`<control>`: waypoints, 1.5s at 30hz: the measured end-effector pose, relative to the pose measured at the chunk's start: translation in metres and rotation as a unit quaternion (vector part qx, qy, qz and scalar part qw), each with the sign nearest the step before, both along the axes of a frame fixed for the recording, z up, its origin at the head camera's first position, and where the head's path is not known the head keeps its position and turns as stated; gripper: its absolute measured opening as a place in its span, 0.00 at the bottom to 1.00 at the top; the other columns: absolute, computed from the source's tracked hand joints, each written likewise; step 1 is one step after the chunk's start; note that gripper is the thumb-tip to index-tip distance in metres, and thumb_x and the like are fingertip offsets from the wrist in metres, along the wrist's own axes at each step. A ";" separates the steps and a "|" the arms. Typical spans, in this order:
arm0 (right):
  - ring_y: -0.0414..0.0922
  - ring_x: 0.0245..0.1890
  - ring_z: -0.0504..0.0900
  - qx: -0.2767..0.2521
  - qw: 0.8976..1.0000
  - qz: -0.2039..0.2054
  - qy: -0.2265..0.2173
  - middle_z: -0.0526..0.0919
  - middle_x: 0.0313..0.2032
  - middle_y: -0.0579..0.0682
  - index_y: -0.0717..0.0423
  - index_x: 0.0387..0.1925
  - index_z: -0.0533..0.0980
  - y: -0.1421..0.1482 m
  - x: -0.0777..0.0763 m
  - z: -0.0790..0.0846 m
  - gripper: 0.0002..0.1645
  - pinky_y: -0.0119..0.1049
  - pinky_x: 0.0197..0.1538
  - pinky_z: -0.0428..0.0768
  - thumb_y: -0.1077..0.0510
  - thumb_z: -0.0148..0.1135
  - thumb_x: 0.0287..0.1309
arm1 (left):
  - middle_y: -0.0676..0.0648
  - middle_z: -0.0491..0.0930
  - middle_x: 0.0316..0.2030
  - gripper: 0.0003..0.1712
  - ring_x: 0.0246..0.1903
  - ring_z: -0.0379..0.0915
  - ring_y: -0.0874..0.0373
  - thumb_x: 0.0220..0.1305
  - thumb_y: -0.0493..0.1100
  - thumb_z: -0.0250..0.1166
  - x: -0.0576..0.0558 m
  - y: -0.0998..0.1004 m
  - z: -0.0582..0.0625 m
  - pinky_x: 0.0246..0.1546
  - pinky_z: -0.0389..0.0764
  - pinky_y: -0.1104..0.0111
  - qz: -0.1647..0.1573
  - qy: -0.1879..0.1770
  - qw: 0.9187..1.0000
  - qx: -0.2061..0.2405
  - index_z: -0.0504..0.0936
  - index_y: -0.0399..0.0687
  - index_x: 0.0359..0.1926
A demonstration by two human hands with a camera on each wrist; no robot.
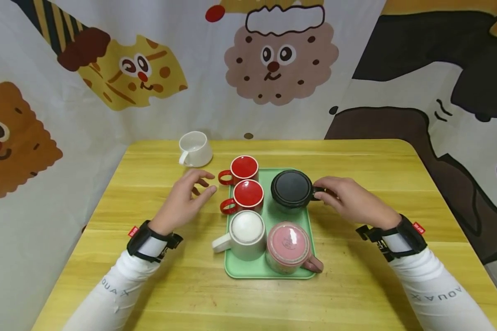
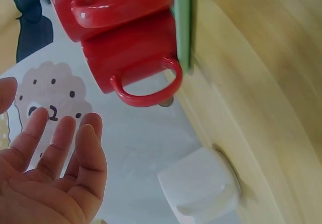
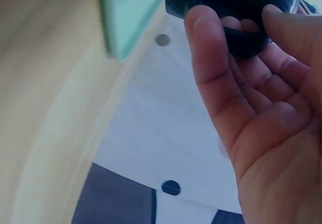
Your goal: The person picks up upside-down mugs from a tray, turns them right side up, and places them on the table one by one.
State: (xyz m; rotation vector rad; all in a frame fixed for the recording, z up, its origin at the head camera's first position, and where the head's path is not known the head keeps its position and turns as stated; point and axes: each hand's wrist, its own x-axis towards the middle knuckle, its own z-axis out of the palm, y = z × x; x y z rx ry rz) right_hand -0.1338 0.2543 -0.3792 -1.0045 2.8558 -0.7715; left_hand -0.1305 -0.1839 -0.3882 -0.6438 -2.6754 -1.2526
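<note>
My right hand [image 1: 358,202] pinches the handle of a black mug [image 1: 291,189] at the right side of a green tray [image 1: 269,277]. In the right wrist view, the thumb and fingers are around the dark handle [image 3: 246,40]. My left hand [image 1: 186,197] holds nothing, its fingers loosely bent just left of two red mugs [image 1: 244,167] [image 1: 248,195]. Those stand one behind the other on the tray, handles pointing left. Nearer to me on the tray, a white mug [image 1: 247,234] and a pink mug [image 1: 288,247] show their bases upward.
Behind my left hand, off the tray, a second white mug [image 1: 195,149] stands upright near the back edge of the wooden table [image 1: 356,294]. A curtain [image 1: 199,92] with cartoon prints hangs behind the table. The white mug's handle sticks out past the tray's left edge.
</note>
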 end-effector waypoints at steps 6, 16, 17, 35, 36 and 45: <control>0.39 0.31 0.81 -0.056 0.998 -0.022 0.003 0.83 0.34 0.42 0.50 0.52 0.81 0.000 -0.004 0.021 0.08 0.36 0.33 0.79 0.55 0.60 0.80 | 0.43 0.81 0.56 0.19 0.51 0.80 0.47 0.76 0.44 0.68 -0.002 0.010 0.011 0.44 0.83 0.49 -0.011 0.006 1.000 0.014 0.80 0.40 0.60; 0.39 0.33 0.85 -0.173 0.984 -0.040 0.020 0.87 0.36 0.45 0.57 0.55 0.82 -0.019 -0.012 0.036 0.10 0.29 0.38 0.82 0.60 0.61 0.78 | 0.41 0.82 0.55 0.21 0.50 0.81 0.50 0.74 0.43 0.70 -0.011 0.034 0.029 0.47 0.83 0.53 -0.037 -0.016 0.998 0.052 0.80 0.39 0.61; 0.40 0.33 0.85 -0.184 0.982 -0.042 0.021 0.87 0.36 0.45 0.57 0.55 0.82 -0.022 -0.013 0.037 0.10 0.29 0.38 0.83 0.61 0.61 0.78 | 0.40 0.82 0.56 0.21 0.51 0.81 0.49 0.75 0.43 0.69 -0.012 0.037 0.030 0.48 0.82 0.52 -0.042 -0.021 0.997 0.059 0.79 0.38 0.62; 0.48 0.39 0.85 -0.496 0.844 -0.020 -0.201 0.78 0.46 0.60 0.66 0.54 0.75 -0.075 -0.022 0.042 0.18 0.36 0.47 0.87 0.53 0.54 0.82 | 0.38 0.84 0.54 0.22 0.45 0.85 0.45 0.78 0.40 0.65 -0.021 0.094 0.053 0.45 0.87 0.58 -0.107 -0.166 0.956 0.218 0.77 0.37 0.67; 0.47 0.39 0.85 -0.509 0.833 -0.014 -0.218 0.78 0.46 0.60 0.66 0.54 0.75 -0.078 -0.022 0.042 0.18 0.36 0.48 0.87 0.52 0.53 0.82 | 0.39 0.84 0.54 0.21 0.44 0.85 0.47 0.78 0.40 0.64 -0.021 0.097 0.054 0.43 0.87 0.61 -0.109 -0.174 0.952 0.227 0.77 0.37 0.67; 0.46 0.40 0.84 -0.565 0.764 0.000 -0.312 0.76 0.47 0.56 0.64 0.55 0.73 -0.097 -0.019 0.040 0.20 0.32 0.48 0.85 0.49 0.52 0.83 | 0.42 0.83 0.51 0.18 0.41 0.82 0.54 0.80 0.40 0.62 -0.017 0.129 0.062 0.42 0.82 0.64 -0.094 -0.247 0.908 0.324 0.78 0.34 0.62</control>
